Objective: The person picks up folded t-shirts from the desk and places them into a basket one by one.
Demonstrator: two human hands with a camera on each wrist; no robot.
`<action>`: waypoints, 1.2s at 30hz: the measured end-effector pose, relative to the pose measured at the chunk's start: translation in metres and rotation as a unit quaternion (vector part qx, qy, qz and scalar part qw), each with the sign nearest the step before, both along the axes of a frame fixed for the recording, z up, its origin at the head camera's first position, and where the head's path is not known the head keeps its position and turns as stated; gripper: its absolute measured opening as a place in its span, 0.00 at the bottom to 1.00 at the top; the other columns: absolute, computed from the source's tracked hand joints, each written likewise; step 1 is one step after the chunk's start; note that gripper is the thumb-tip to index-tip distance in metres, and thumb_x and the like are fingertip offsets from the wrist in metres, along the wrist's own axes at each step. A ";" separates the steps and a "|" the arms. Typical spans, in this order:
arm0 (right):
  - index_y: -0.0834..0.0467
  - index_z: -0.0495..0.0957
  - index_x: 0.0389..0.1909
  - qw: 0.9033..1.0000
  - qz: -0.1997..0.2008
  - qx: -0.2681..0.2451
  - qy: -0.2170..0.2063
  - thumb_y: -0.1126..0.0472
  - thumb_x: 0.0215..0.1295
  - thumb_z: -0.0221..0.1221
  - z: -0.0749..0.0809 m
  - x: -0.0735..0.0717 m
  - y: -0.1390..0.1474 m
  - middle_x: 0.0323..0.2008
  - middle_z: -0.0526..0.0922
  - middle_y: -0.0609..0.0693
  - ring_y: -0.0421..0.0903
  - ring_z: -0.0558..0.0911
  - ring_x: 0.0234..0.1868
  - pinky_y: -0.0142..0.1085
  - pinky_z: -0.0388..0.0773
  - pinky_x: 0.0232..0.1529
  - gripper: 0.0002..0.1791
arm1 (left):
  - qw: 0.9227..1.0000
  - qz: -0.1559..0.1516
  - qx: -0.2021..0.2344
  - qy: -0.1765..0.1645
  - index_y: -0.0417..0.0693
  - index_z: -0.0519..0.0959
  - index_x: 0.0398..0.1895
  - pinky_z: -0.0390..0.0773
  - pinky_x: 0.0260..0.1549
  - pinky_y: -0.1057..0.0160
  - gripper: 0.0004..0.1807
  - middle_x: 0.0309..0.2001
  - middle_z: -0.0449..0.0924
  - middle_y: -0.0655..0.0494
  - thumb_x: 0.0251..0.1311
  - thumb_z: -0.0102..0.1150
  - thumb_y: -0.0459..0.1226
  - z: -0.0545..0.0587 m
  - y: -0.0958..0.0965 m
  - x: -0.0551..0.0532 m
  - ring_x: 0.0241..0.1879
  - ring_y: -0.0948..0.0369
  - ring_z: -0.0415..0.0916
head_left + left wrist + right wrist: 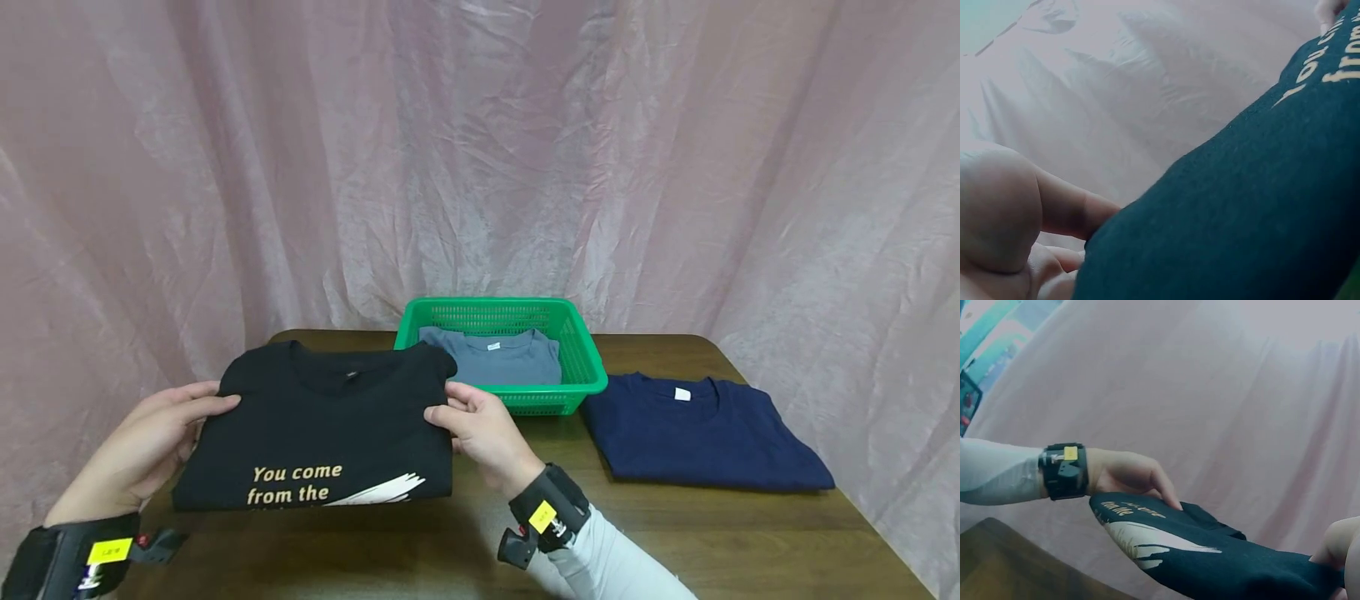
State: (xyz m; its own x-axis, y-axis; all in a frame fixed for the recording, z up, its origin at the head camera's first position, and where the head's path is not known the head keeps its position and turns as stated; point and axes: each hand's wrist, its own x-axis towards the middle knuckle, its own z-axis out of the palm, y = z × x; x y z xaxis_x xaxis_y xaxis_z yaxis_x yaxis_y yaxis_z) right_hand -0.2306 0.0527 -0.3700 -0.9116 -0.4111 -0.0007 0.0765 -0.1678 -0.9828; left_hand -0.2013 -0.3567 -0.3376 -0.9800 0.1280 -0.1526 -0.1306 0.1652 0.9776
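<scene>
Between the left hand (153,446) and the right hand (483,429) hangs a folded black shirt (330,429), each pinching one side, above the wooden table (675,537)! Just beyond the right hand, a green basket (592,362) holds a grey shirt (502,361); off to that hand's right, a navy shirt (697,437).

Room above navy shirt (705,437); black shirt (337,433), green basket (543,402) block left.

three shirts (330,429), one basket (588,358), one table (540,454)

Evenly lit head view, soft shadow on table (405,546), hazy bluish wrist views, glare on curtain (1210,406)
</scene>
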 end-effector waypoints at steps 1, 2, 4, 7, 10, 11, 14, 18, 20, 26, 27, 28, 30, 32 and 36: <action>0.68 0.60 0.84 1.000 -0.007 0.003 -0.001 0.63 0.77 0.63 0.001 -0.001 0.003 0.70 0.83 0.63 0.45 0.91 0.59 0.40 0.89 0.59 0.40 | 1.000 -0.001 -0.007 0.004 0.46 0.69 0.71 0.93 0.38 0.55 0.18 0.45 0.94 0.61 0.86 0.53 0.39 0.001 0.003 -0.002 0.40 0.59 0.92; 0.68 0.60 0.84 1.000 -0.012 0.006 -0.001 0.62 0.77 0.63 0.002 -0.002 0.006 0.70 0.83 0.63 0.45 0.91 0.59 0.41 0.88 0.60 0.40 | 1.000 -0.008 -0.015 0.011 0.43 0.69 0.72 0.93 0.38 0.55 0.19 0.44 0.94 0.61 0.86 0.53 0.39 0.002 0.007 -0.004 0.40 0.59 0.92; 0.68 0.59 0.84 1.000 -0.022 0.011 -0.002 0.62 0.77 0.63 0.003 -0.004 0.012 0.71 0.82 0.63 0.46 0.90 0.61 0.43 0.88 0.63 0.41 | 0.999 -0.017 -0.023 0.015 0.38 0.66 0.75 0.93 0.37 0.56 0.24 0.44 0.93 0.60 0.86 0.53 0.40 0.004 0.015 -0.008 0.39 0.59 0.92; 0.68 0.57 0.85 0.999 -0.038 0.014 -0.005 0.61 0.77 0.63 0.005 -0.007 0.021 0.73 0.80 0.63 0.47 0.88 0.63 0.43 0.87 0.63 0.42 | 0.999 -0.033 -0.028 0.019 0.27 0.51 0.85 0.93 0.37 0.57 0.37 0.44 0.94 0.62 0.87 0.51 0.41 0.008 0.026 -0.014 0.39 0.60 0.93; 0.67 0.58 0.86 0.998 -0.055 0.019 -0.006 0.61 0.77 0.62 0.005 -0.012 0.031 0.74 0.79 0.63 0.46 0.89 0.60 0.40 0.89 0.59 0.42 | 0.998 -0.049 -0.035 0.027 0.25 0.44 0.85 0.93 0.39 0.58 0.41 0.45 0.93 0.62 0.87 0.51 0.42 0.009 0.038 -0.018 0.41 0.61 0.93; 0.66 0.58 0.85 0.998 -0.061 0.021 -0.007 0.61 0.77 0.62 0.005 -0.013 0.034 0.73 0.80 0.64 0.44 0.90 0.57 0.38 0.89 0.57 0.42 | 0.997 -0.053 -0.035 0.031 0.26 0.47 0.85 0.93 0.39 0.57 0.40 0.46 0.93 0.62 0.87 0.51 0.42 0.009 0.042 -0.020 0.41 0.60 0.93; 0.66 0.61 0.85 0.996 -0.085 0.031 -0.009 0.61 0.76 0.63 0.005 -0.018 0.044 0.71 0.82 0.64 0.38 0.91 0.43 0.30 0.89 0.46 0.41 | 0.996 -0.062 -0.035 0.046 0.29 0.62 0.74 0.93 0.39 0.57 0.29 0.44 0.93 0.59 0.87 0.53 0.42 0.009 0.055 -0.024 0.40 0.59 0.93; 0.65 0.63 0.84 0.993 -0.107 0.036 -0.017 0.62 0.76 0.63 0.008 -0.022 0.056 0.65 0.87 0.62 0.35 0.90 0.33 0.27 0.85 0.37 0.39 | 0.995 -0.065 -0.032 0.065 0.33 0.68 0.68 0.93 0.38 0.57 0.23 0.43 0.93 0.60 0.86 0.54 0.42 0.008 0.070 -0.029 0.39 0.60 0.93; 0.65 0.62 0.84 0.993 -0.109 0.031 -0.021 0.62 0.76 0.62 0.010 -0.024 0.062 0.62 0.89 0.61 0.36 0.92 0.38 0.28 0.88 0.40 0.39 | 0.995 -0.062 -0.031 0.069 0.32 0.70 0.68 0.93 0.38 0.58 0.23 0.41 0.92 0.61 0.85 0.55 0.42 0.008 0.078 -0.032 0.38 0.61 0.92; 0.66 0.61 0.84 0.992 -0.118 0.021 -0.030 0.63 0.77 0.61 0.014 -0.033 0.078 0.52 0.93 0.52 0.37 0.93 0.40 0.31 0.90 0.44 0.39 | 0.995 -0.056 -0.028 0.079 0.28 0.68 0.72 0.92 0.38 0.59 0.27 0.40 0.92 0.63 0.85 0.56 0.41 0.006 0.099 -0.042 0.38 0.63 0.92; 0.66 0.61 0.84 0.992 -0.120 0.023 -0.032 0.62 0.77 0.61 0.014 -0.034 0.080 0.51 0.93 0.51 0.37 0.93 0.40 0.31 0.90 0.44 0.39 | 0.995 -0.057 -0.028 0.081 0.27 0.67 0.73 0.92 0.39 0.59 0.28 0.41 0.92 0.63 0.85 0.56 0.41 0.006 0.102 -0.044 0.39 0.63 0.92; 0.65 0.61 0.85 0.992 -0.122 0.024 -0.033 0.62 0.78 0.61 0.014 -0.035 0.083 0.50 0.93 0.50 0.37 0.93 0.40 0.31 0.90 0.44 0.39 | 0.995 -0.057 -0.029 0.082 0.27 0.67 0.74 0.92 0.39 0.59 0.29 0.41 0.92 0.64 0.85 0.56 0.41 0.005 0.105 -0.046 0.39 0.63 0.92; 0.65 0.61 0.85 0.991 -0.125 0.029 -0.037 0.62 0.78 0.60 0.014 -0.038 0.089 0.49 0.93 0.49 0.37 0.93 0.40 0.31 0.90 0.44 0.38 | 0.994 -0.058 -0.030 0.083 0.26 0.66 0.75 0.92 0.40 0.59 0.29 0.41 0.92 0.63 0.85 0.56 0.41 0.004 0.111 -0.049 0.39 0.63 0.92; 0.64 0.61 0.85 0.990 -0.127 0.034 -0.040 0.62 0.79 0.60 0.014 -0.040 0.094 0.48 0.93 0.48 0.37 0.93 0.39 0.32 0.90 0.44 0.38 | 0.994 -0.061 -0.027 0.082 0.26 0.66 0.76 0.92 0.40 0.59 0.30 0.42 0.92 0.63 0.85 0.55 0.40 0.003 0.117 -0.053 0.40 0.63 0.92; 0.64 0.59 0.86 0.991 -0.122 0.048 -0.037 0.62 0.79 0.60 0.013 -0.047 0.107 0.49 0.93 0.47 0.37 0.93 0.40 0.32 0.90 0.44 0.39 | 0.995 -0.063 -0.015 0.076 0.26 0.66 0.76 0.92 0.41 0.59 0.29 0.44 0.92 0.61 0.85 0.55 0.40 0.000 0.130 -0.062 0.41 0.63 0.92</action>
State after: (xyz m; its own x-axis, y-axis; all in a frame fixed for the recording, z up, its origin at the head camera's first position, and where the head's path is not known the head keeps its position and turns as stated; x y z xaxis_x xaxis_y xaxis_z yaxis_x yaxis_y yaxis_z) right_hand -0.2771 0.1595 -0.3572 -0.9797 -0.1740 -0.0993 0.1173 -0.0962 -0.9884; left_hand -0.2633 -0.2265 -0.3377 -0.9687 0.2482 -0.0099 0.0412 0.2002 0.9789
